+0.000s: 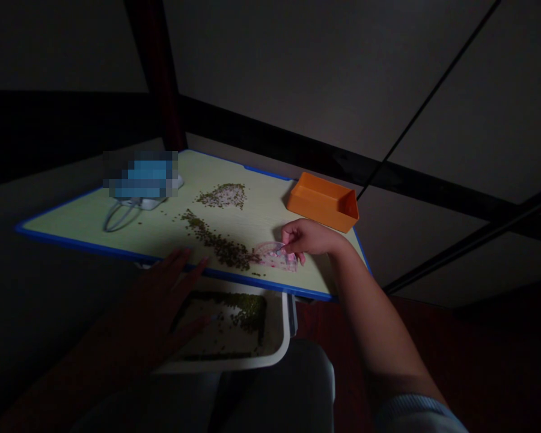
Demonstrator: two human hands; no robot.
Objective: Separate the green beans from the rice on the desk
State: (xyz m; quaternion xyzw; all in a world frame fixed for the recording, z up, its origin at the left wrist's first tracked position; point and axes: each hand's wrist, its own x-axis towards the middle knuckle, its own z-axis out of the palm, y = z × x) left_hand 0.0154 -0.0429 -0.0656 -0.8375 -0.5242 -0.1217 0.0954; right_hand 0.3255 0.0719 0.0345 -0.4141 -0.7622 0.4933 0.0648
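Note:
My right hand (307, 238) pinches a clear pink protractor (273, 254) that lies flat on the pale table (94, 225), its edge against a line of small green beans (219, 243). A second heap of beans (223, 196) lies farther back. My left hand (162, 307) holds the left rim of a white tray (277, 349) just below the table's near edge, fingers spread over it. The tray contains more green beans (247, 310).
An orange plastic box (323, 201) stands at the table's back right corner. A white object with a looped cable (121, 213) lies at the back left, partly blurred out. The table has a blue edge (72, 243). The room is dim.

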